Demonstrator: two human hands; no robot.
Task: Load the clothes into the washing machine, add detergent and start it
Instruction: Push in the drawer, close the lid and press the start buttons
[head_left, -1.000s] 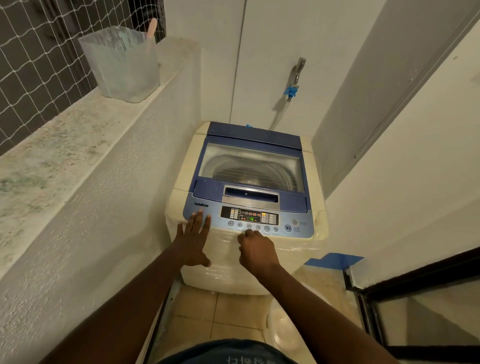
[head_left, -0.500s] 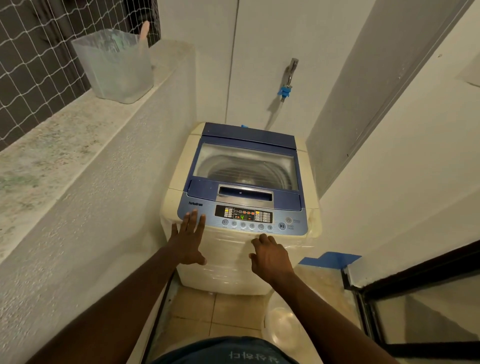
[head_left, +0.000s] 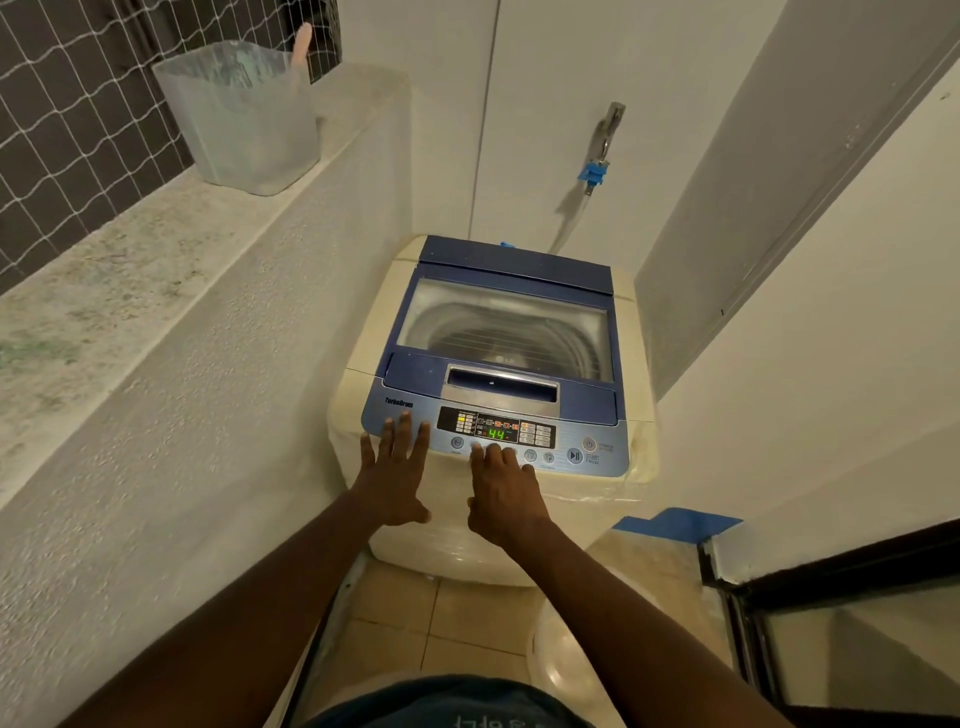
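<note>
From the head camera, the washing machine (head_left: 493, 410) stands in a narrow alcove with its lid (head_left: 506, 332) shut and its display (head_left: 497, 434) lit green at 44. The left hand (head_left: 390, 475) lies flat and spread on the panel's left end, holding nothing. The right hand (head_left: 503, 491) has its fingers on the button row, empty too. Loading looks finished; whether detergent went in cannot be told. The start button (head_left: 574, 456) further right probably remains to be pressed.

One washing machine (head_left: 498, 395), one plastic container (head_left: 239, 119), two hands.
</note>
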